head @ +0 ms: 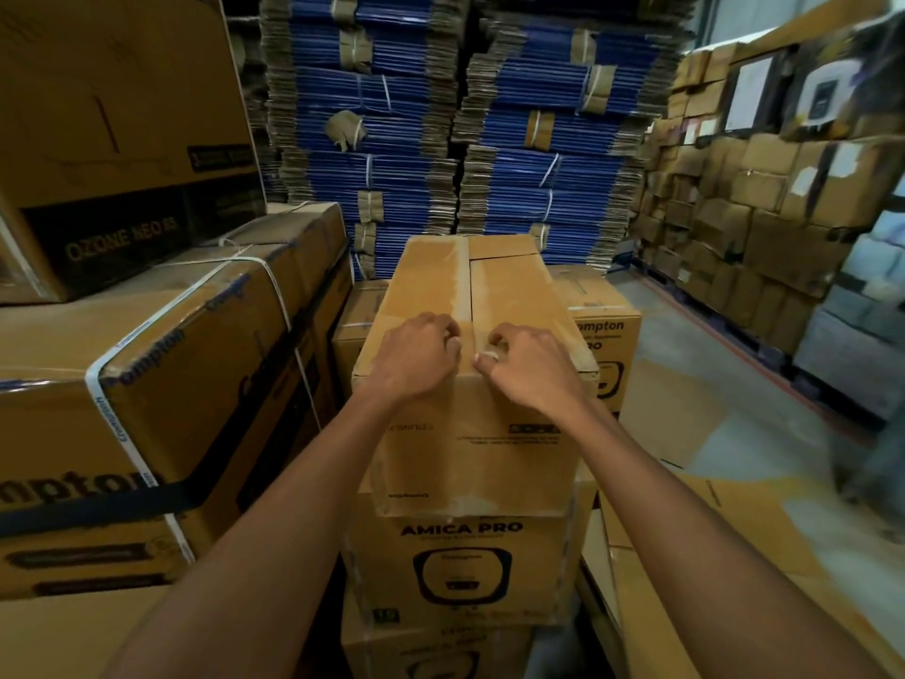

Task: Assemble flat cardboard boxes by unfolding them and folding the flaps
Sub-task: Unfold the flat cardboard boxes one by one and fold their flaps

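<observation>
The box [494, 291] sits mid-frame on a printed box [460, 556] at 6 o'clock, its top flaps folded shut. The left hand [416, 357] and right hand [531, 367] rest at the near end of its centre seam. Each grip is curled, but I cannot tell whether either pinches a flap edge. Bundled flat cartons [392, 115] are stacked at 12 o'clock.
</observation>
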### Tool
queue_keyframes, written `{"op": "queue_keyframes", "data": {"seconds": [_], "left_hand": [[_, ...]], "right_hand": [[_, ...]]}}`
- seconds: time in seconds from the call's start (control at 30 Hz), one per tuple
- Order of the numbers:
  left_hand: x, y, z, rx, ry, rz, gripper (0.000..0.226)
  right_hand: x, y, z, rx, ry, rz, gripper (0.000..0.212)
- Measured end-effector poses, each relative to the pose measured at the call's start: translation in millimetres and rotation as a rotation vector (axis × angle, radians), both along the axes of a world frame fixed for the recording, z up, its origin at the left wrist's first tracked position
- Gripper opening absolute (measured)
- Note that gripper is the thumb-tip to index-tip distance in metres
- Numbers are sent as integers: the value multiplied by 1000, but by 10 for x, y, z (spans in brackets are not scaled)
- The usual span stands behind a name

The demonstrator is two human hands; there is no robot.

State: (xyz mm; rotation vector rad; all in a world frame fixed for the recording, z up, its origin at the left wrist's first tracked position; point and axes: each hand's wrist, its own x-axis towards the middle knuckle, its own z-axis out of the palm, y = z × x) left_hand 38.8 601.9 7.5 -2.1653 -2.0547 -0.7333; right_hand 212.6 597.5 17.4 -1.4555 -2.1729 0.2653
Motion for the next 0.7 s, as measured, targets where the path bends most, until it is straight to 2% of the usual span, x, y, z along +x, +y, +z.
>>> {"op": "queue_keyframes", "data": {"seconds": [0.17, 0.3, 0.47, 0.7], "left_hand": [[-53, 57, 67, -278, 147, -28, 52], [-100, 176, 173, -411, 219, -36, 54], [-137, 276, 160, -415, 163, -54, 52], [-203, 279, 27, -359, 225, -49, 55]], "right_hand": [[-40, 79, 7, -3, -219, 39, 55], [-116, 142, 99, -53, -261, -17, 61], [-228, 244, 281, -201, -229, -57, 55], [-316, 242, 309, -195, -246, -64, 47]]}}
